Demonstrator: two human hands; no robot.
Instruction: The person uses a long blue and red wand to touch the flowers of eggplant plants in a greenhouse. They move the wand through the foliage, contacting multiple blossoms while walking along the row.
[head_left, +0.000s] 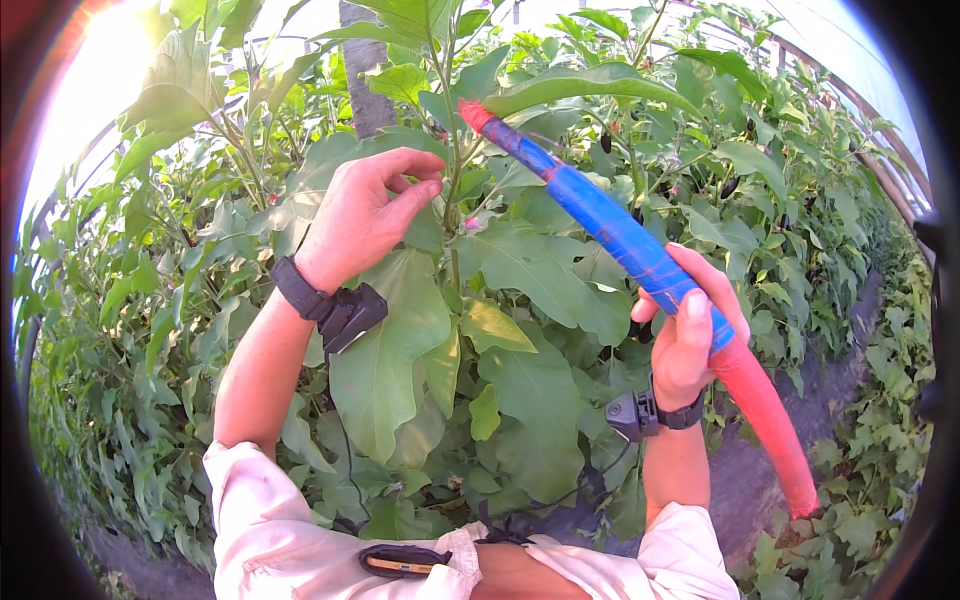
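Observation:
My right hand (690, 322) grips a curved rod wrapped in blue and red tape (622, 232). Its thin red-tipped end points up and left, overlapping the upper stem area in view; whether it touches the plant I cannot tell. The thick red end hangs down to the right. Beside the main stem of an eggplant plant (453, 187), my left hand (379, 202) is raised with curled fingers, thumb and forefinger slightly apart, nothing visible between them. A pinkish-purple flower (472, 223) shows just below that hand. Broad green leaves (397, 352) spread between my forearms.
Dense eggplant rows with small dark fruits (729, 187) stand behind. A grey post (365, 82) rises at the back. Dark ground sheeting (757, 465) lies at right, bordered by low plants. Cables run from the black wrist devices (352, 316), (634, 415) past the leaves.

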